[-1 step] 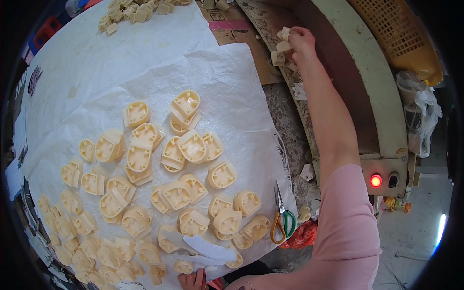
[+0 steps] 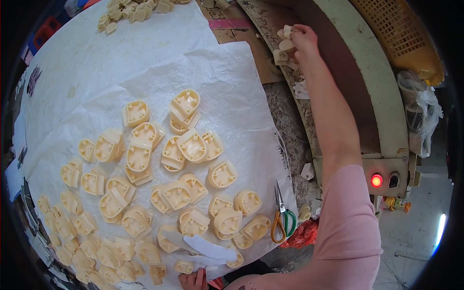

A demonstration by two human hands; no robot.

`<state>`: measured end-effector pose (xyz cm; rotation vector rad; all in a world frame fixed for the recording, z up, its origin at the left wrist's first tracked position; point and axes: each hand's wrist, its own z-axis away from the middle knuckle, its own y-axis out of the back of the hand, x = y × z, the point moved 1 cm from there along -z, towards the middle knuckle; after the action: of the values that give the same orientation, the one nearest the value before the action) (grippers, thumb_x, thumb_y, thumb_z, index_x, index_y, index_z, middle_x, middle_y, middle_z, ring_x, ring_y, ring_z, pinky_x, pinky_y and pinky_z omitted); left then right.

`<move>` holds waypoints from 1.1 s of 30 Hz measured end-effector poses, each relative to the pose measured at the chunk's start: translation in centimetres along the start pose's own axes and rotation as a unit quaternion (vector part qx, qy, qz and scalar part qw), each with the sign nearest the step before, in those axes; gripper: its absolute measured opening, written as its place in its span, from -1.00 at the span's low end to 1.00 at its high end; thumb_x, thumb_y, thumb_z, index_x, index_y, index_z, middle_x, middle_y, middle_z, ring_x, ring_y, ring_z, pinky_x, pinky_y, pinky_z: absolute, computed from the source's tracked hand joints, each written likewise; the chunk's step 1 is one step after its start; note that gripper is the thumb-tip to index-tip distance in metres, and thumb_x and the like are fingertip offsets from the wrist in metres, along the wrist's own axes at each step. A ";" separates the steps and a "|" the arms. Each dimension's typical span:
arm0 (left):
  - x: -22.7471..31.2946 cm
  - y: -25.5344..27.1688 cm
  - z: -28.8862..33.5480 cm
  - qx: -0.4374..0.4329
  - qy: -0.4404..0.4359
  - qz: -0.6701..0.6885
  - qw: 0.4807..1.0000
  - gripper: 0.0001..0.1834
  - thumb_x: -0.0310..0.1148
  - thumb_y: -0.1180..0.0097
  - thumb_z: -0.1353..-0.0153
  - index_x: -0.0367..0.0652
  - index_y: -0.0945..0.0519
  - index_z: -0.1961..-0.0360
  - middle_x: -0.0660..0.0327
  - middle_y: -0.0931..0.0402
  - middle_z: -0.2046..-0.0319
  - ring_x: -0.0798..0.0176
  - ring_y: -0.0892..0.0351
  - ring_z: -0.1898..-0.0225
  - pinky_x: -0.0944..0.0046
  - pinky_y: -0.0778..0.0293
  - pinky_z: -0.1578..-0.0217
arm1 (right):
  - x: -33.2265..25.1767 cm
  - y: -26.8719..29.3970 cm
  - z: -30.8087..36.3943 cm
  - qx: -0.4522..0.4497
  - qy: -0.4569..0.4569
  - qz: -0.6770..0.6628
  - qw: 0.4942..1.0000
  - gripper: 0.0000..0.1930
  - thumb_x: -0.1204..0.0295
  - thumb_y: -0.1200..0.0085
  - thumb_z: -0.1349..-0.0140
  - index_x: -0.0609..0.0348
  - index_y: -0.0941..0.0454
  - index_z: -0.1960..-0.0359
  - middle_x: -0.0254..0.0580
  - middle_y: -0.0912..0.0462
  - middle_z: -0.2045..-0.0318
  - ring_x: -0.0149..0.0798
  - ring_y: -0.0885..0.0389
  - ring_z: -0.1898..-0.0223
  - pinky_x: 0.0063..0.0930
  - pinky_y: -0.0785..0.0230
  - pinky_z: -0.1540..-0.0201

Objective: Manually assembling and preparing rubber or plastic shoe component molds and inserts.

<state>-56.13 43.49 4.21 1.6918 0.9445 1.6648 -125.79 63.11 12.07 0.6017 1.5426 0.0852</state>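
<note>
My right hand (image 2: 305, 42) reaches to the far right, its fingers closed on a small cream plastic part (image 2: 286, 32). More cream parts (image 2: 280, 57) sit just below those fingers, on the edge of the machine trough. At the bottom edge my left hand (image 2: 194, 279) is curled by the edge of the white sheet, largely cut off by the frame. What it holds, if anything, I cannot make out. Many rounded cream plastic housings (image 2: 192, 146) with small inner posts are spread over the white sheet (image 2: 232, 87), some stacked or leaning on each other.
Scissors (image 2: 281, 215) with one orange and one green handle lie at the sheet's right edge. White curved strips (image 2: 211, 248) rest near my left hand. Small cream pieces (image 2: 140, 12) are heaped at the far end. A red lamp (image 2: 376, 181) glows on the machine; a yellow basket (image 2: 401, 34) stands beyond.
My right hand has shifted very slightly to the right, along with the cream part in its fingers. My left hand and the housings look the same.
</note>
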 end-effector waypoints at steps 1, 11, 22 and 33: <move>0.0 0.1 -0.1 0.005 -0.002 -0.014 1.000 -0.66 -0.42 0.01 -0.06 -0.16 -0.57 0.10 0.11 -0.44 0.39 0.04 -0.38 0.38 -0.02 -0.30 0.26 | -0.9 0.4 0.4 -0.023 -0.005 -0.019 1.000 -0.69 0.61 -0.06 -0.04 0.15 -0.49 0.13 -0.13 -0.54 0.21 -0.21 -0.52 0.22 -0.25 -0.42 0.25; -0.5 -0.8 -0.2 0.023 -0.007 -0.014 1.000 -0.66 -0.38 0.02 -0.05 -0.14 -0.58 0.11 0.13 -0.45 0.39 0.04 -0.37 0.39 -0.02 -0.29 0.27 | -1.9 0.2 1.8 -0.028 -0.047 0.116 0.992 -0.71 0.59 -0.05 -0.03 0.09 -0.52 0.16 -0.18 -0.54 0.22 -0.24 -0.52 0.22 -0.28 -0.40 0.26; -0.4 -0.8 0.1 -0.005 0.003 -0.018 1.000 -0.64 -0.41 0.01 -0.05 -0.16 -0.56 0.09 0.15 -0.43 0.40 0.06 -0.34 0.42 0.00 -0.28 0.28 | 0.7 -0.3 -0.2 -0.039 0.011 0.100 0.994 -0.74 0.64 -0.05 0.01 0.16 -0.52 0.22 -0.12 -0.57 0.21 -0.25 -0.55 0.20 -0.36 -0.44 0.17; -0.4 -0.9 0.5 -0.019 0.001 -0.031 0.999 -0.63 -0.40 -0.01 -0.01 -0.15 -0.56 0.10 0.17 -0.41 0.42 0.09 -0.34 0.40 0.01 -0.26 0.25 | 2.2 -0.4 -3.8 -0.013 0.091 -0.009 0.996 -0.68 0.71 -0.05 0.08 0.25 -0.45 0.21 -0.05 -0.54 0.16 -0.23 -0.52 0.14 -0.40 -0.41 0.14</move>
<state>-55.65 43.69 3.19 1.6204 0.9518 1.6340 -129.41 64.83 10.25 0.5716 1.7194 0.1503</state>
